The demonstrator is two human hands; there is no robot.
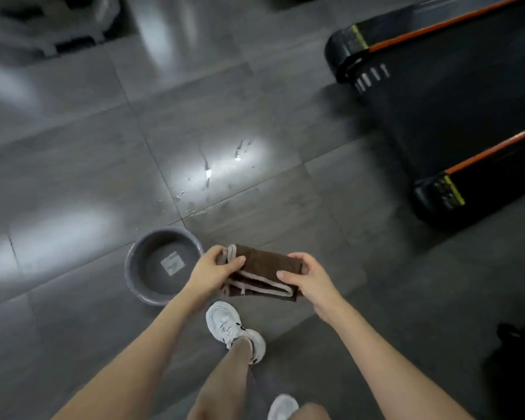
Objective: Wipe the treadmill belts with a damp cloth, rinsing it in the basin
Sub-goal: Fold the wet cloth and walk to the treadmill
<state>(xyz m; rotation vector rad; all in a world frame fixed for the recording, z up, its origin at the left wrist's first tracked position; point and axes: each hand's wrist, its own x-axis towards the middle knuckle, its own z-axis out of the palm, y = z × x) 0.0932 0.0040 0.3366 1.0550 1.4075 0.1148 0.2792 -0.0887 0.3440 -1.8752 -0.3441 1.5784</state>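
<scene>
Both hands — left hand, right hand — grip folded cloth nr basin.

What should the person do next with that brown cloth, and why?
Probably carry the cloth right to the treadmill belt and start wiping. The left hand and right hand hold it folded beside the basin, and drops on the floor hint it was already rinsed.

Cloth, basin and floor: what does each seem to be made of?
The cloth looks like soft brown woven or terry fabric, matte, with pale stitched edging; it folds limply. The basin seems moulded grey plastic, smooth, with a thin rolled rim. The floor appears to be glossy grey tile: grout lines and bright light reflections show.
</scene>
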